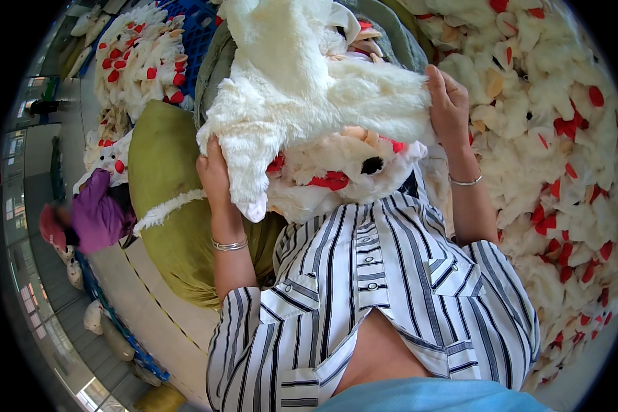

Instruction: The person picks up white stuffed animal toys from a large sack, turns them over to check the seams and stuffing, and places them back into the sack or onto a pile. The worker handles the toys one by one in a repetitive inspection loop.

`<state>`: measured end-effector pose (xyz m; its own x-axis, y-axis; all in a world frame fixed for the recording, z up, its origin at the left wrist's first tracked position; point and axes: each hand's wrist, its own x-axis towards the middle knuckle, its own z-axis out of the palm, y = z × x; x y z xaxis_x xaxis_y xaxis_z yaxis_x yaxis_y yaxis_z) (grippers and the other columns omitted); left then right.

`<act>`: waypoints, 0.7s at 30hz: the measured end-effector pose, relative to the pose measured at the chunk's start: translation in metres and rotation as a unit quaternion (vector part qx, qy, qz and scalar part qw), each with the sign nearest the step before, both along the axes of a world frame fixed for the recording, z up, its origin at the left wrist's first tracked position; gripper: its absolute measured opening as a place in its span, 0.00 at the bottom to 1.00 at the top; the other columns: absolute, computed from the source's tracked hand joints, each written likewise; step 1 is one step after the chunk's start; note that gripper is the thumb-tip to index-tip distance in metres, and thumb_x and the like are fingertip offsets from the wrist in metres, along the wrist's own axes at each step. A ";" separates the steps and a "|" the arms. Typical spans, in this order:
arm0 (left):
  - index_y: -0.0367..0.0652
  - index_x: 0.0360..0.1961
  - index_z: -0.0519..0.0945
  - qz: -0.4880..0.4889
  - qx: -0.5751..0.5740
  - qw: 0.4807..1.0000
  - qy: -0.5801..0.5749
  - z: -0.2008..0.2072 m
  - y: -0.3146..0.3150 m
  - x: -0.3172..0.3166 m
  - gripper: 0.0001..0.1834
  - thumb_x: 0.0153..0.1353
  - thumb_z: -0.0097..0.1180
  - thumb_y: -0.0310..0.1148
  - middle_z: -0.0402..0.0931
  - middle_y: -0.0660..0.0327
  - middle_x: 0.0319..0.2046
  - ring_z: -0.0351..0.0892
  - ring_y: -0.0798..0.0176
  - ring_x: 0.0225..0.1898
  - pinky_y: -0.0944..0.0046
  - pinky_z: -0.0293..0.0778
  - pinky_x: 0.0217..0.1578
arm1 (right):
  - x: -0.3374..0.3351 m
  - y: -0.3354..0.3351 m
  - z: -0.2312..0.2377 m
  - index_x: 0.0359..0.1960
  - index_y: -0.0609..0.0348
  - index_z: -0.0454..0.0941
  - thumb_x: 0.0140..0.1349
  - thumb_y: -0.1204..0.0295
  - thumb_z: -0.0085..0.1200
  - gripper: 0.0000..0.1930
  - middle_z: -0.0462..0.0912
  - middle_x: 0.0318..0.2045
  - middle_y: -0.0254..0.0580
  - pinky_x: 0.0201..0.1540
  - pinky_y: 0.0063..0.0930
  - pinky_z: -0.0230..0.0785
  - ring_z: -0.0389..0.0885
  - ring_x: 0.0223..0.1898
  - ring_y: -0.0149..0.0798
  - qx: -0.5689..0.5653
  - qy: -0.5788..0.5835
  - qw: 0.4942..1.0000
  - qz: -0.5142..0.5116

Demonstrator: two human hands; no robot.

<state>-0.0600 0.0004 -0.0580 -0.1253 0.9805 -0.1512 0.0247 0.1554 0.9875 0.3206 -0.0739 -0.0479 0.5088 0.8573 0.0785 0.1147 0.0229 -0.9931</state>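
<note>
A white, unstuffed plush toy skin (pixel 302 86) hangs spread between my two hands, its fur creased and limp. My left hand (pixel 215 172) is closed on a lower left part of it, with most of the fingers hidden behind the fur. At the end of a limb on the right, my right hand (pixel 449 103) pinches the fabric. Below the held skin, more plush skins (pixel 343 175) with red and black patches lie against my front. Behind it, a grey-green sack (pixel 395 31) holds further pieces.
On my right rises a large heap of white plush skins (pixel 529 158) with red parts. A full olive sack (pixel 175 199) stands at my left. Farther left, a person in purple (pixel 99 209) bends near another plush pile (pixel 141 58) beside a blue crate (pixel 200 34).
</note>
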 end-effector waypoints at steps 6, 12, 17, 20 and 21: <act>0.36 0.47 0.80 -0.320 -0.122 0.925 0.165 0.007 0.015 -0.035 0.22 0.69 0.48 0.46 0.81 0.62 0.33 0.78 0.74 0.31 0.73 0.71 0.27 | 0.030 -0.001 -0.007 0.30 0.62 0.79 0.71 0.56 0.46 0.22 0.78 0.25 0.32 0.34 0.28 0.67 0.71 0.29 0.28 -0.191 -0.179 0.931 0.254; 0.32 0.44 0.79 -0.218 -0.056 0.974 0.024 -0.005 0.064 0.032 0.30 0.65 0.52 0.55 0.80 0.59 0.38 0.78 0.71 0.30 0.70 0.72 0.30 | -0.050 0.076 -0.014 0.29 0.68 0.74 0.70 0.49 0.43 0.28 0.75 0.23 0.37 0.36 0.30 0.66 0.70 0.29 0.30 -0.170 -0.145 0.948 0.225; 0.31 0.39 0.80 -0.122 -0.043 0.990 0.059 0.004 0.063 0.038 0.18 0.64 0.56 0.40 0.79 0.62 0.31 0.75 0.70 0.30 0.67 0.70 0.33 | -0.032 0.072 -0.016 0.26 0.66 0.76 0.68 0.58 0.47 0.21 0.73 0.19 0.28 0.26 0.27 0.63 0.66 0.21 0.25 -0.049 0.074 0.993 0.081; 0.30 0.45 0.79 -0.068 0.030 0.996 -0.046 -0.010 0.050 0.041 0.20 0.63 0.57 0.39 0.80 0.58 0.39 0.78 0.67 0.36 0.67 0.73 0.39 | -0.027 0.065 -0.024 0.28 0.66 0.78 0.68 0.57 0.49 0.21 0.74 0.20 0.25 0.25 0.23 0.63 0.67 0.23 0.21 -0.067 0.018 0.993 0.091; 0.30 0.48 0.78 -0.056 0.030 0.995 -0.075 -0.011 0.052 0.039 0.22 0.62 0.57 0.40 0.80 0.56 0.42 0.80 0.66 0.39 0.67 0.74 0.42 | -0.025 0.066 -0.026 0.28 0.66 0.79 0.68 0.56 0.49 0.22 0.73 0.21 0.25 0.26 0.22 0.63 0.68 0.23 0.21 -0.072 0.008 0.992 0.101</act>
